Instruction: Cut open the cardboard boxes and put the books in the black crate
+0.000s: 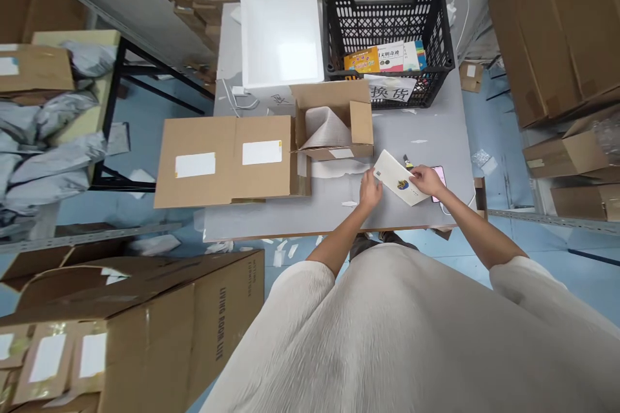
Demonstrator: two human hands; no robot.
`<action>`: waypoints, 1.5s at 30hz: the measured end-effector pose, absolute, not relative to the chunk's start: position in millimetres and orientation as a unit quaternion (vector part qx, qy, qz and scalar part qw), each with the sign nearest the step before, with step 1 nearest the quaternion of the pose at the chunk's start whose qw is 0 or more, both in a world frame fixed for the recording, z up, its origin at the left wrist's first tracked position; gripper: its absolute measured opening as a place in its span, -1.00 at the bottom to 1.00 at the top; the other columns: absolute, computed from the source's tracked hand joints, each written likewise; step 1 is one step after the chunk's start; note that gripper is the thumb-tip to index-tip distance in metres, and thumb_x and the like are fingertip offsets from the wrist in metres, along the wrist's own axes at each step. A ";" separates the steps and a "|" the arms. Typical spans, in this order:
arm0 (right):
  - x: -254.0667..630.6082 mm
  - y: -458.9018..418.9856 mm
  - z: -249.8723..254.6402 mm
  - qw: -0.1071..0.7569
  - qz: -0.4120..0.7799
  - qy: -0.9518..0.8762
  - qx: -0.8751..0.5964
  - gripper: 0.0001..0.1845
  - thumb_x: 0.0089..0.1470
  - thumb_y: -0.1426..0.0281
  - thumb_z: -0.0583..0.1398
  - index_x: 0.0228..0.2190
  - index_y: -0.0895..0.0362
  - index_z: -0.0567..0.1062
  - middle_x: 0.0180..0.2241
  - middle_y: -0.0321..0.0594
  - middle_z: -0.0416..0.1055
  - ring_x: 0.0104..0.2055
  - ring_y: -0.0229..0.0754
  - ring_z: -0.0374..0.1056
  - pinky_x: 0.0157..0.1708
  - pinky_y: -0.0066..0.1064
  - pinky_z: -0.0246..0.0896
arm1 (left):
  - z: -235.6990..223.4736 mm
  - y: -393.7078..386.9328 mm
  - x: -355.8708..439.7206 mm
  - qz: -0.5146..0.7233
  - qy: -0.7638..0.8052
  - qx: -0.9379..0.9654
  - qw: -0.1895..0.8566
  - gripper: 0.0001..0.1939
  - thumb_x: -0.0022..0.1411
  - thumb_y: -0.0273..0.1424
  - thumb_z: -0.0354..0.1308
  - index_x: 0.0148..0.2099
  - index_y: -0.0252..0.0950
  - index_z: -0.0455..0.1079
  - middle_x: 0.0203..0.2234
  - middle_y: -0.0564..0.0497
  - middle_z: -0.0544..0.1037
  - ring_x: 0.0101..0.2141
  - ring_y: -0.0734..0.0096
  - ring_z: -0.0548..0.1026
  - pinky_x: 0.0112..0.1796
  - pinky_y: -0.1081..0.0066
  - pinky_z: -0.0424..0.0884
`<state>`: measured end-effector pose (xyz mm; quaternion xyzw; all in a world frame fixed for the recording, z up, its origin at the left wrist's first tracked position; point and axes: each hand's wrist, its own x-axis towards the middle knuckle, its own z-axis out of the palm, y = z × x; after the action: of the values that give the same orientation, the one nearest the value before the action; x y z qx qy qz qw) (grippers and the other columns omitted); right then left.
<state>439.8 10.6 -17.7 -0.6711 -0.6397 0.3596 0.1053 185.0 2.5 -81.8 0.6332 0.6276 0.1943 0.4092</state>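
Over the front right part of the table, my two hands hold a thin white booklet (391, 175) at a slant. A small blue and yellow picture is on its face, with a dark square mark by one corner. My left hand (371, 191) grips its left edge, fingers partly hidden. On the right side, my right hand (426, 181) pinches it near the picture. A phone (439, 182) with a lit pink screen lies partly under my right hand. Just behind the booklet is a small dark object (407, 160), too small to name.
An open cardboard box (362, 122) with grey wrapping stands left of my hands, beside labelled closed cartons (198, 142). Behind are a white foam box (281, 39) and a black crate (387, 13) holding books. A large carton (227, 316) stands on the floor at my left.
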 end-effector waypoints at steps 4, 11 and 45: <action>424.6 1.7 -8.7 0.100 0.360 -0.696 -0.613 -0.72 0.27 0.32 0.26 -0.10 0.04 0.76 -0.19 -0.16 0.59 -0.18 -0.04 0.45 -0.09 -0.26 0.32 | -59.6 15.1 157.1 0.224 0.650 0.629 0.362 -0.37 0.45 -0.39 0.21 0.50 -0.20 0.24 0.40 -0.28 0.36 0.18 0.06 0.54 0.32 0.08 0.38; 382.8 8.3 -5.0 0.159 0.267 -0.752 -0.581 -0.67 0.38 0.30 0.21 -0.01 -0.02 0.77 -0.07 -0.03 0.55 0.04 0.14 0.37 0.11 -0.05 0.21 | -24.3 -7.3 93.8 0.214 0.620 0.703 0.273 -0.79 0.56 -0.26 0.09 0.03 -0.15 0.53 0.06 -0.18 0.61 0.14 -0.01 0.49 0.20 0.03 0.36; 368.5 -40.3 -103.9 0.204 0.471 -0.317 -0.798 -0.62 0.10 0.21 0.39 -0.07 0.11 0.67 -0.01 -0.04 0.72 0.13 0.09 0.62 0.17 -0.15 0.51 | -107.7 -29.2 114.1 -0.014 0.553 0.682 0.479 -0.24 0.26 -0.44 0.27 0.49 -0.27 0.32 0.50 -0.31 0.34 0.45 -0.20 0.36 0.41 -0.04 0.34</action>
<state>368.5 -40.3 -103.9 -0.7977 -0.3168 0.4708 0.2042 114.1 -29.2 -107.7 0.6819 0.5530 -0.0144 0.4785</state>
